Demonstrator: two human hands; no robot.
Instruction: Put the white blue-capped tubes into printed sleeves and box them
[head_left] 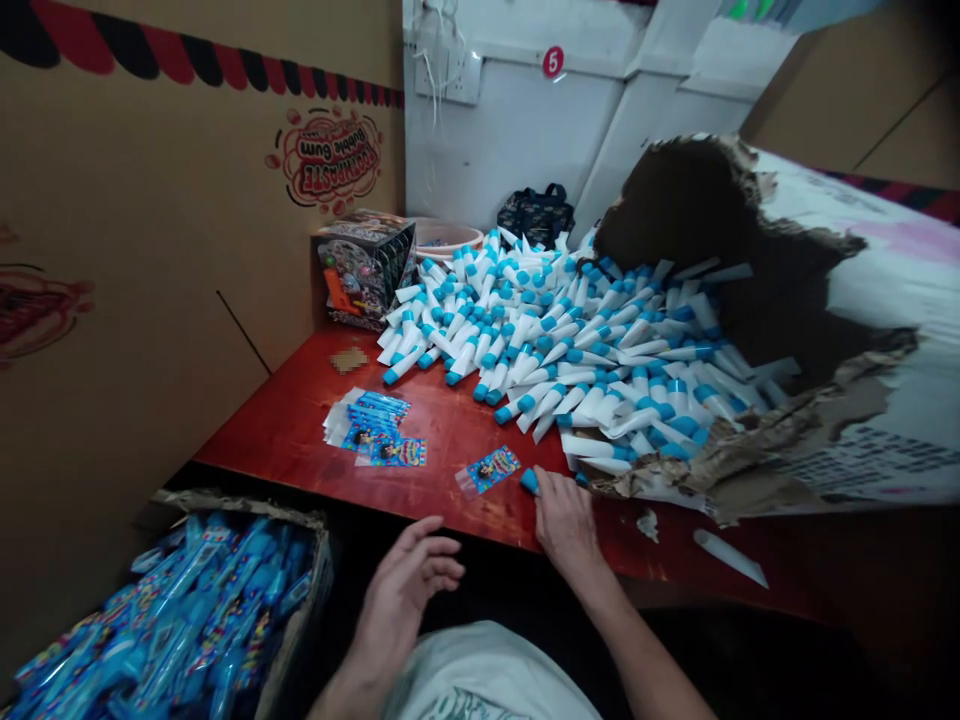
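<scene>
My right hand (564,515) is at the table's front edge, its fingers wrapped round a white tube with a blue cap (530,481). Left of it, a single printed blue sleeve (491,469) lies flat on the red table (450,410). My left hand (420,572) hovers in front of the table edge, fingers apart and slightly curled, with nothing in it. Further left on the table is a fanned stack of printed blue sleeves (375,420). A large heap of white tubes with blue caps (555,330) covers the back and right of the table.
A torn white carton (870,400) lies on its side at the right. At the lower left stands a box of wrapped blue tubes (195,600). Behind are a printed box (364,265), a pink basin (446,235) and a dark bag (536,212). One loose tube (729,556) lies at front right.
</scene>
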